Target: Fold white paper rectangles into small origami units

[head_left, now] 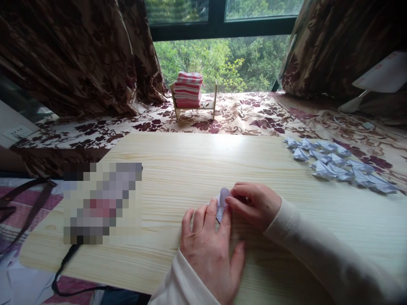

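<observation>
A small piece of white paper [224, 195] lies on the wooden table, partly folded, with one flap curling upward. My left hand [208, 241] rests flat on the table with its fingers spread, the fingertips pressing the paper's near side. At the paper's right edge, my right hand [254, 204] pinches the raised flap between thumb and forefinger. The fingers cover much of the paper, so its full shape is hidden.
Several folded white paper pieces [337, 165] stand in rows at the table's [178, 165] far right. A blurred-out object with a black strap [65, 264] lies at the left. Beyond the table, a small wooden rack [193, 106] holds folded striped cloths [188, 91]. A lamp [380, 74] stands far right.
</observation>
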Action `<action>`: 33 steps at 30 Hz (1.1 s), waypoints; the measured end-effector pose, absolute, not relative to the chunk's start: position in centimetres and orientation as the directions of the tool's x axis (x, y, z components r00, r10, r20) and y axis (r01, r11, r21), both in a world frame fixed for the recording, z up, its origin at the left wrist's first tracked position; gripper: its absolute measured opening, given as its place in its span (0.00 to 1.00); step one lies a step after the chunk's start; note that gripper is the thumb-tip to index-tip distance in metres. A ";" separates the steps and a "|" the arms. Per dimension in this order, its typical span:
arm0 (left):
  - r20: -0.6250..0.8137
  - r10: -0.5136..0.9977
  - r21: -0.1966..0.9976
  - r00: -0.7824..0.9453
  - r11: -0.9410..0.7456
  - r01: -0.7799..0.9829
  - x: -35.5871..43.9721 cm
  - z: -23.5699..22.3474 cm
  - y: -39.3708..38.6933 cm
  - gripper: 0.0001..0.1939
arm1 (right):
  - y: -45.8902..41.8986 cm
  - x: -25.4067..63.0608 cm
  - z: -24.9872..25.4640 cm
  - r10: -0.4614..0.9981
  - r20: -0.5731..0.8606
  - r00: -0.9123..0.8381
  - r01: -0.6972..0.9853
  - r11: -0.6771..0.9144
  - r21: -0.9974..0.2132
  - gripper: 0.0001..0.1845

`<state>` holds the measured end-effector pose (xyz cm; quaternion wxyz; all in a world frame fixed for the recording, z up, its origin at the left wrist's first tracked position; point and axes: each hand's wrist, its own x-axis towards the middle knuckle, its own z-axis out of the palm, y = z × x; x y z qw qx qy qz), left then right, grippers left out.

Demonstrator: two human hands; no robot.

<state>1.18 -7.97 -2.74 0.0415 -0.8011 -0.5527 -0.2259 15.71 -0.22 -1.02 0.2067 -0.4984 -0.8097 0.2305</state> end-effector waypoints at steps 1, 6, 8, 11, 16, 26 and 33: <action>0.407 0.867 0.184 0.286 -0.385 0.904 1.2 -2.7 -8.0 0.24 | -0.2 15.8 -0.9 0.896 0.091 -0.436 0.707 0.403 -0.581 0.16; 0.400 0.871 0.198 0.284 -0.384 0.902 1.2 -2.7 -7.9 0.25 | -0.3 16.6 -0.6 0.816 0.070 -0.574 0.617 0.487 -0.619 0.13; 0.402 0.872 0.201 0.281 -0.383 0.902 1.2 -2.7 -7.9 0.25 | -0.3 17.0 -0.8 0.794 0.126 -0.594 0.589 0.537 -0.604 0.15; 0.401 0.870 0.199 0.287 -0.388 0.900 1.2 -2.6 -7.9 0.25 | -0.3 17.4 -1.2 0.756 0.198 -0.623 0.570 0.613 -0.547 0.15; 0.384 0.874 0.195 0.297 -0.391 0.899 1.3 -2.6 -7.9 0.25 | -0.3 18.0 -1.3 0.711 0.216 -0.669 0.581 0.682 -0.444 0.16; 0.381 0.870 0.139 0.314 -0.389 0.911 1.4 -2.6 -7.9 0.26 | -0.1 18.6 -1.7 0.685 0.219 -0.694 0.563 0.707 -0.427 0.20; 0.381 0.870 0.106 0.314 -0.379 0.920 1.6 -2.4 -8.0 0.27 | -0.1 18.5 -1.9 0.685 0.231 -0.691 0.601 0.722 -0.343 0.23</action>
